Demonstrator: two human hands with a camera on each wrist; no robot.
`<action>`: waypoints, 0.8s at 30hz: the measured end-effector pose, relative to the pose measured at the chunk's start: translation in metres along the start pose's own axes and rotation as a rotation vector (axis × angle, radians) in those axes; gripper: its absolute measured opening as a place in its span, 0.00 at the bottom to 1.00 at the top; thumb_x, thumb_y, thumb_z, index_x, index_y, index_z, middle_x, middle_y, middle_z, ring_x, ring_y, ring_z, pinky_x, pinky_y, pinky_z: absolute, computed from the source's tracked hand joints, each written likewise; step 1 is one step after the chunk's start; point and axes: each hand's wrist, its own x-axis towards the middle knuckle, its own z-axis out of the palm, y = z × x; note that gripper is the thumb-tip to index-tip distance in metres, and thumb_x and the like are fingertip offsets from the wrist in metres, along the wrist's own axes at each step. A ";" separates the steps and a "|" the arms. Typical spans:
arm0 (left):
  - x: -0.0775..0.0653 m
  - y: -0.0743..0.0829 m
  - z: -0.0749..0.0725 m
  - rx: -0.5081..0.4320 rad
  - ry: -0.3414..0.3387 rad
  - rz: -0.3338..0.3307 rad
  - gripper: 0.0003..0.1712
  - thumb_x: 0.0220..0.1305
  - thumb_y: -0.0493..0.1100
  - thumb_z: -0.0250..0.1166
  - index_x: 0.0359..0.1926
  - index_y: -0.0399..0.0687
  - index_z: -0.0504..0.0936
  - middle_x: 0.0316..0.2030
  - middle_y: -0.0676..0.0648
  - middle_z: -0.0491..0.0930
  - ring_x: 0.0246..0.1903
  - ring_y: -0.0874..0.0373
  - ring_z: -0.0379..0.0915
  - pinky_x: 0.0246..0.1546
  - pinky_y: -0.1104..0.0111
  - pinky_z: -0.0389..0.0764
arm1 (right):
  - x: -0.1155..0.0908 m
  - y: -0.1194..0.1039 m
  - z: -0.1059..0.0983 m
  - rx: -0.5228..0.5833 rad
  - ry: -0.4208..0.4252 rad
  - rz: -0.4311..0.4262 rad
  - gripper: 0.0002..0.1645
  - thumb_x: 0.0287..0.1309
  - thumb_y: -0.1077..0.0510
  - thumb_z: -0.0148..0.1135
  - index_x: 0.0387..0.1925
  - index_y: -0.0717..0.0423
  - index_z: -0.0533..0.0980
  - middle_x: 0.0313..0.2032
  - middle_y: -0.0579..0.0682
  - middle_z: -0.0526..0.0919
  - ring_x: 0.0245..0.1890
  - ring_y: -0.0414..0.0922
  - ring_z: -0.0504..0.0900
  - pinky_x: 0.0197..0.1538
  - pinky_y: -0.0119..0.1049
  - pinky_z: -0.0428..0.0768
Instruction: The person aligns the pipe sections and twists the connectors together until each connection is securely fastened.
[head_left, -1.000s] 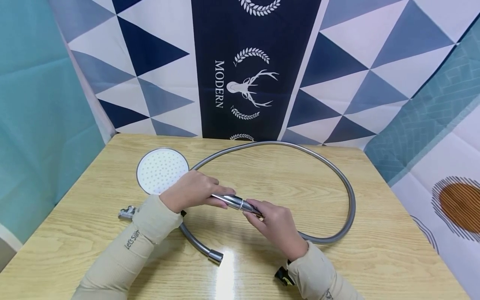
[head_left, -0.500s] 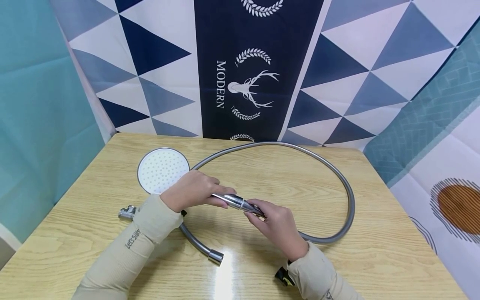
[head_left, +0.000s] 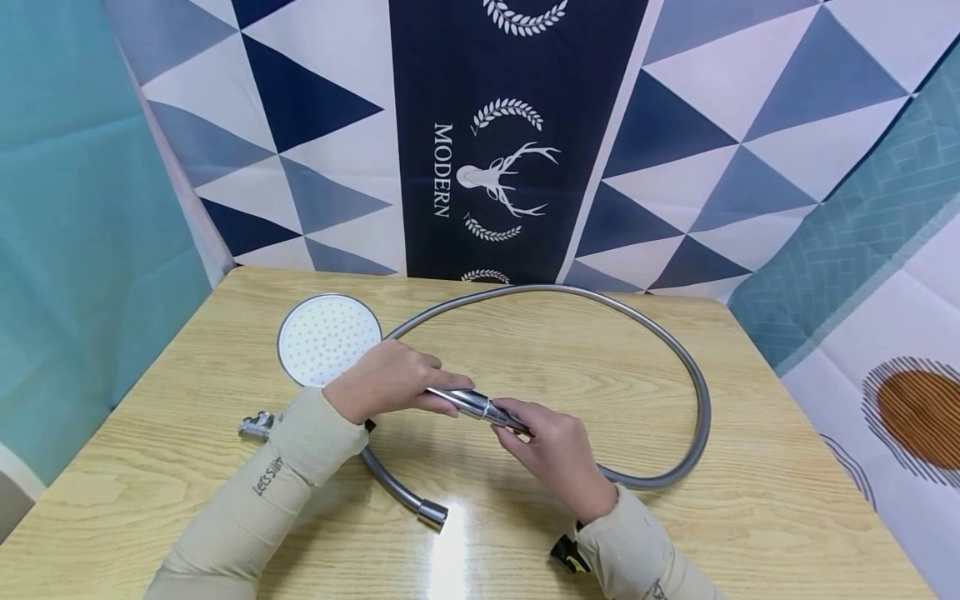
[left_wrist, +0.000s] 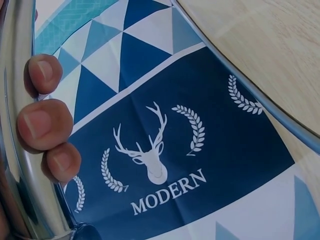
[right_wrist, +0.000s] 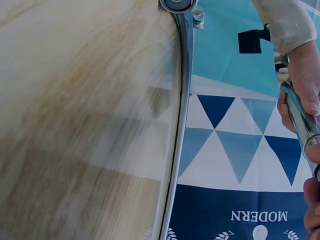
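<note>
A chrome hand shower (head_left: 330, 340) with a round white spray face is held above the table, its face turned up in the head view. My left hand (head_left: 393, 382) grips its handle (head_left: 468, 402); in the left wrist view several fingertips curl round the chrome handle (left_wrist: 35, 200). My right hand (head_left: 551, 446) pinches the metal hose end where it meets the handle. Whether the joint is threaded tight cannot be told. From there the grey shower hose (head_left: 701, 392) loops over the table. Its other end, a chrome nut (head_left: 432, 514), lies in front of the left hand.
A small chrome fitting (head_left: 257, 425) lies on the wooden table (head_left: 765, 517) beside the left sleeve. A black object (head_left: 568, 552) shows by the right cuff. Patterned cloth (head_left: 480, 167) hangs behind the table's far edge.
</note>
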 end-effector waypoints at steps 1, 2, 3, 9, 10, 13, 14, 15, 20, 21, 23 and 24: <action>0.000 0.000 0.000 0.000 0.001 0.002 0.18 0.56 0.60 0.65 0.46 0.62 0.85 0.15 0.57 0.70 0.12 0.67 0.54 0.12 0.76 0.59 | 0.000 0.000 0.000 0.001 -0.001 -0.002 0.18 0.43 0.64 0.75 0.40 0.61 0.81 0.27 0.49 0.85 0.19 0.33 0.75 0.21 0.22 0.71; 0.000 0.000 0.001 0.000 0.001 0.003 0.18 0.57 0.60 0.65 0.46 0.62 0.85 0.15 0.57 0.70 0.12 0.67 0.54 0.12 0.76 0.58 | 0.000 0.001 0.000 -0.002 -0.001 -0.004 0.16 0.49 0.61 0.74 0.40 0.61 0.81 0.27 0.49 0.85 0.19 0.33 0.74 0.21 0.22 0.70; 0.000 0.000 0.001 -0.001 0.001 0.004 0.18 0.57 0.60 0.65 0.46 0.62 0.85 0.14 0.57 0.70 0.12 0.67 0.54 0.12 0.76 0.58 | 0.000 0.001 -0.001 -0.005 -0.001 -0.008 0.15 0.54 0.57 0.70 0.40 0.62 0.81 0.27 0.48 0.85 0.18 0.33 0.73 0.21 0.22 0.70; 0.002 0.000 0.001 -0.004 -0.008 0.004 0.17 0.57 0.60 0.65 0.45 0.62 0.85 0.14 0.57 0.69 0.12 0.68 0.54 0.13 0.77 0.58 | -0.002 0.002 -0.001 -0.042 -0.009 -0.011 0.25 0.68 0.44 0.53 0.40 0.63 0.81 0.26 0.49 0.84 0.16 0.31 0.67 0.19 0.21 0.65; 0.002 0.001 0.001 -0.003 -0.011 0.003 0.17 0.57 0.60 0.65 0.45 0.62 0.85 0.14 0.57 0.69 0.12 0.67 0.54 0.13 0.76 0.58 | -0.002 0.002 -0.001 -0.045 -0.009 0.000 0.22 0.65 0.46 0.59 0.41 0.63 0.81 0.25 0.48 0.83 0.16 0.31 0.65 0.19 0.21 0.65; 0.003 0.001 0.000 -0.001 -0.017 0.002 0.18 0.57 0.61 0.65 0.45 0.62 0.85 0.15 0.57 0.69 0.12 0.67 0.55 0.13 0.76 0.58 | -0.003 0.001 -0.001 -0.040 -0.005 0.027 0.21 0.48 0.57 0.75 0.43 0.62 0.80 0.22 0.47 0.80 0.16 0.31 0.65 0.19 0.21 0.65; 0.003 0.001 0.000 0.000 -0.016 0.003 0.18 0.57 0.61 0.65 0.45 0.62 0.85 0.15 0.57 0.69 0.12 0.67 0.55 0.13 0.76 0.58 | -0.003 0.000 -0.001 -0.033 -0.005 0.035 0.23 0.43 0.60 0.77 0.43 0.62 0.80 0.22 0.47 0.81 0.16 0.32 0.66 0.19 0.21 0.65; 0.003 0.001 0.000 0.004 -0.014 0.005 0.18 0.57 0.61 0.65 0.45 0.63 0.85 0.15 0.57 0.69 0.12 0.67 0.55 0.13 0.76 0.58 | -0.003 0.000 -0.001 -0.026 -0.003 0.043 0.25 0.39 0.63 0.78 0.43 0.62 0.80 0.22 0.46 0.81 0.17 0.32 0.67 0.19 0.21 0.65; 0.003 0.001 0.001 0.002 0.002 0.021 0.17 0.57 0.60 0.65 0.45 0.62 0.84 0.15 0.57 0.69 0.12 0.68 0.55 0.13 0.76 0.58 | -0.003 -0.001 -0.003 0.019 -0.004 0.051 0.19 0.41 0.66 0.77 0.38 0.62 0.81 0.28 0.49 0.85 0.19 0.32 0.73 0.21 0.20 0.69; 0.003 0.001 0.002 -0.002 0.003 0.022 0.17 0.57 0.60 0.65 0.45 0.62 0.84 0.15 0.57 0.69 0.12 0.68 0.55 0.13 0.76 0.58 | -0.003 0.000 -0.003 0.023 -0.003 0.049 0.18 0.41 0.65 0.77 0.38 0.62 0.81 0.28 0.49 0.85 0.19 0.31 0.72 0.21 0.20 0.69; 0.004 0.001 0.003 -0.010 0.002 0.021 0.17 0.57 0.60 0.65 0.45 0.62 0.84 0.15 0.58 0.69 0.12 0.68 0.55 0.13 0.76 0.58 | -0.004 0.000 -0.004 0.033 -0.004 0.041 0.16 0.46 0.62 0.75 0.38 0.63 0.81 0.27 0.49 0.85 0.18 0.31 0.70 0.21 0.20 0.68; 0.004 0.001 0.003 -0.015 0.000 0.019 0.17 0.57 0.60 0.65 0.45 0.62 0.84 0.15 0.58 0.69 0.12 0.68 0.56 0.13 0.76 0.59 | -0.004 0.001 -0.004 0.033 -0.005 0.036 0.15 0.51 0.58 0.73 0.38 0.63 0.81 0.27 0.49 0.84 0.17 0.30 0.68 0.20 0.19 0.67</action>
